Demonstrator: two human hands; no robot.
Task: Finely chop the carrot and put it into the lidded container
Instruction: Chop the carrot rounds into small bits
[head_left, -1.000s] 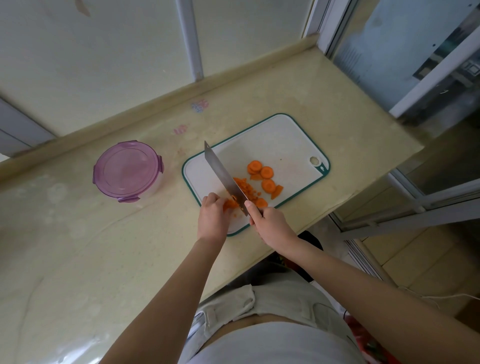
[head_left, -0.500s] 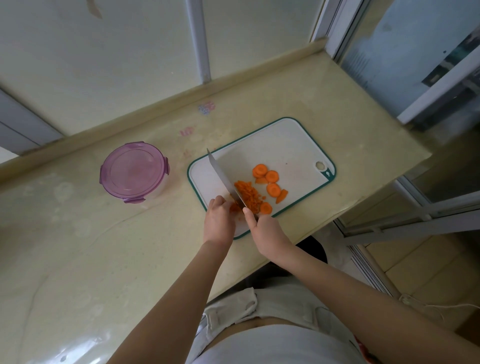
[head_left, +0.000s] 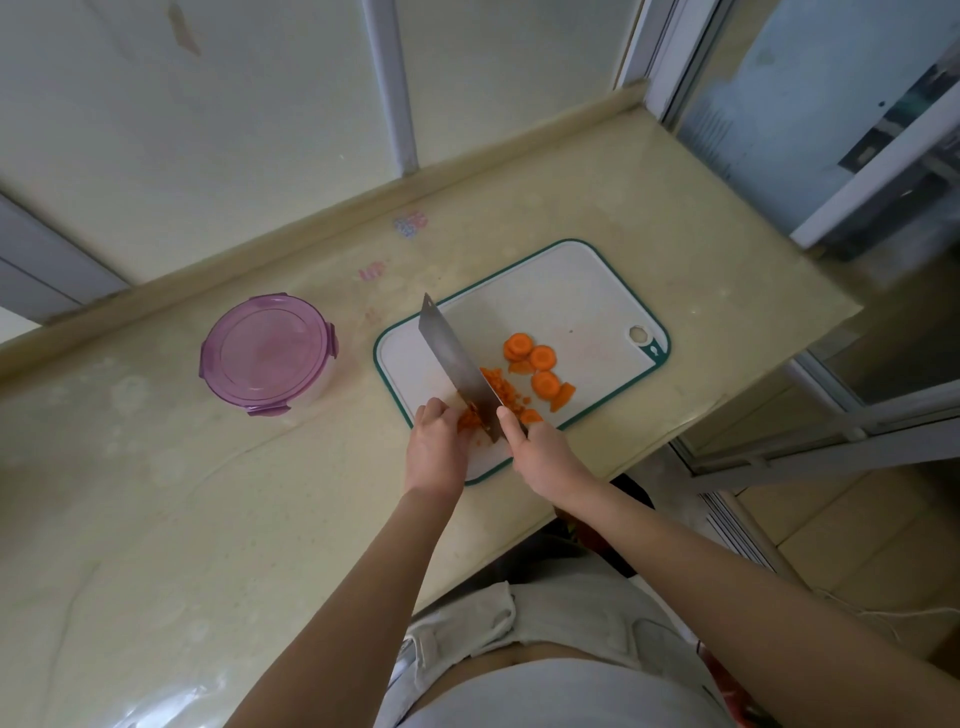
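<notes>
Chopping, I judge, stands about half done: right hand (head_left: 545, 457) grips the knife (head_left: 457, 364), left hand (head_left: 436, 447) holds carrot (head_left: 470, 420) under curled fingers, slices (head_left: 540, 358) wait uncut, container (head_left: 265, 353) lidded.

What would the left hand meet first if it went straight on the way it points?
The left hand would first meet the carrot piece at its fingertips, then probably the flat of the cleaver that the right hand holds.
</notes>
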